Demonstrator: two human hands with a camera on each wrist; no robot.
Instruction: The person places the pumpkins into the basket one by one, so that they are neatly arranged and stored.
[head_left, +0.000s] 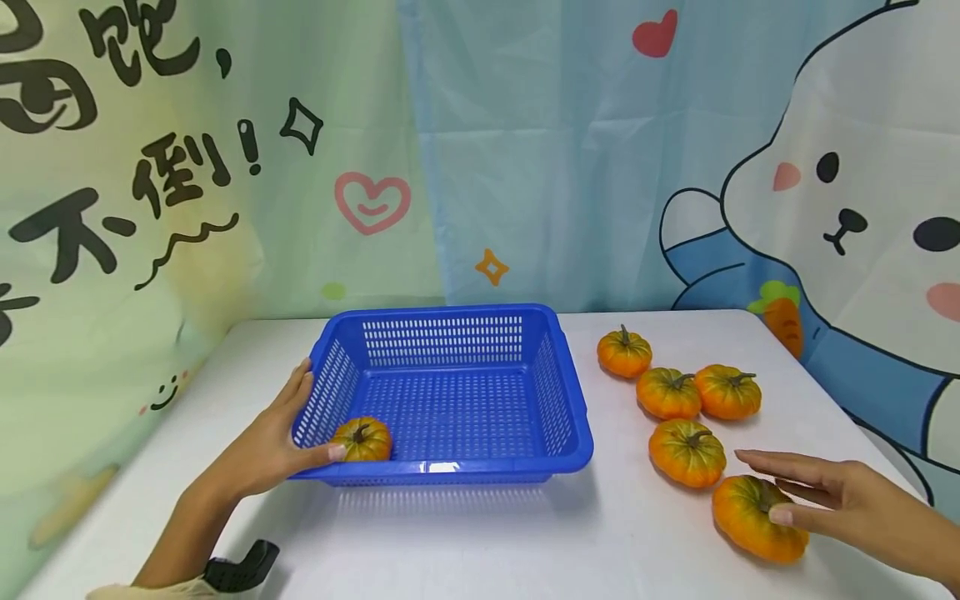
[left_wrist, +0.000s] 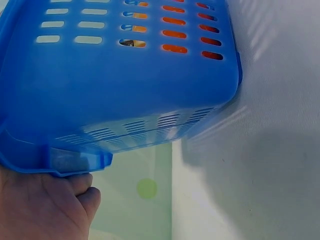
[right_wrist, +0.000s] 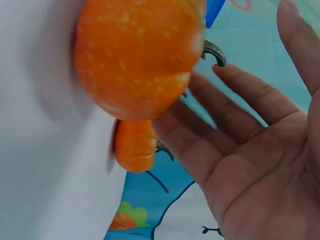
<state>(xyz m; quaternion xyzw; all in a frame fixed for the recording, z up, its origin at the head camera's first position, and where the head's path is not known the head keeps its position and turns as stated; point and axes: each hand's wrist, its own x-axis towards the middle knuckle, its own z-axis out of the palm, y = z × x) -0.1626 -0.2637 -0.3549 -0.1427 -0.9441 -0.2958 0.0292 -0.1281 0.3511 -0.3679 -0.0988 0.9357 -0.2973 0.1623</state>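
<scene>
A blue plastic basket (head_left: 457,468) with slotted walls stands on the white table. One small orange pumpkin (head_left: 371,439) lies inside at its front left corner. My left hand (head_left: 273,442) grips the basket's left rim, thumb over the front left corner; the left wrist view shows fingers under the rim (left_wrist: 75,167). At the right, my right hand (head_left: 847,500) hovers over the nearest pumpkin (head_left: 750,529), its fingers extended and spread. In the right wrist view, the fingers reach beside that pumpkin (right_wrist: 135,60) and its curved stem, not closed round it.
Several more pumpkins are grouped right of the basket: one at the back (head_left: 624,354), a touching pair (head_left: 729,393), and one (head_left: 686,454) just behind the nearest. A printed curtain (head_left: 510,167) hangs behind the table (head_left: 465,550). A black device (head_left: 242,568) sits on the left wrist.
</scene>
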